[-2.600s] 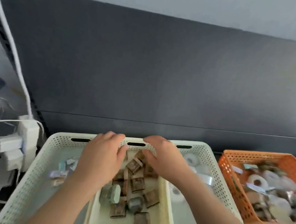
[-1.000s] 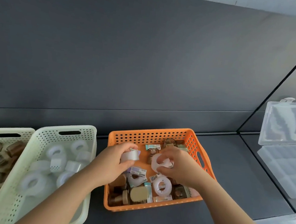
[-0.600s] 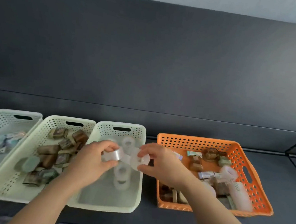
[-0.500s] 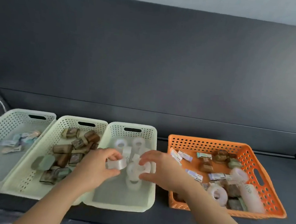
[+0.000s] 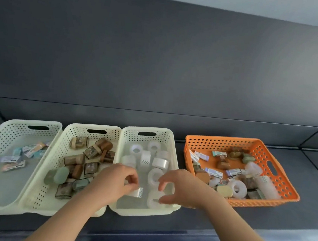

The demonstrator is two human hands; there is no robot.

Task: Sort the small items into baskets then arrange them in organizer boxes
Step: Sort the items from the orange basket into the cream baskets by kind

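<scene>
At eight o'clock the left cream basket [image 5: 0, 142] held flat packets, and the middle cream basket [image 5: 57, 157] held brown blocks. The left hand [image 5: 113, 184] hovered at the nine o'clock rim of the tape basket [image 5: 162, 138], its fingers curled beside a tape roll [image 5: 137, 192]; whether it pinched the roll could not be told. The right hand [image 5: 181, 188] hung spread and empty above another roll [image 5: 154, 199]. At three o'clock the orange basket [image 5: 283, 192] held mixed items. A dropped roll might have bounced over the low near rim.
</scene>
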